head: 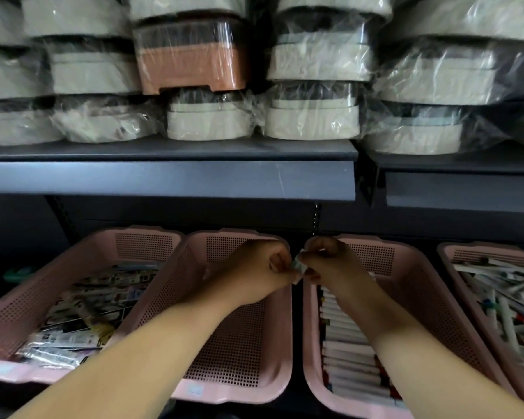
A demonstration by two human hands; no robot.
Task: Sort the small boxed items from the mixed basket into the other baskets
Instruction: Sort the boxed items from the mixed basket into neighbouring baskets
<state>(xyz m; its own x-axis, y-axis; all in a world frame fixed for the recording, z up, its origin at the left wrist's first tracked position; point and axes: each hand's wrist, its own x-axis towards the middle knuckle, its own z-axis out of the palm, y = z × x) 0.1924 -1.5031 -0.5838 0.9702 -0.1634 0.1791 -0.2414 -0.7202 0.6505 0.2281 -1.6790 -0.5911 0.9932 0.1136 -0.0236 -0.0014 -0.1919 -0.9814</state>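
Pink mixed basket (10, 324) of packets (88, 303), sorted basket (430, 313) holding white boxes (345, 349), left hand (254, 273) and right hand (333, 264) pinching small box (300, 265)

A dark shelf (164, 176) runs across the middle of the frame, with a second section (460, 192) at the right. Plastic-wrapped beige tubs (209, 125) are stacked on it and fill the top, with one brown tub (191, 65) at upper centre. Below, four pink baskets (139, 234) stand side by side, nearly touching. What carries them hardly shows.
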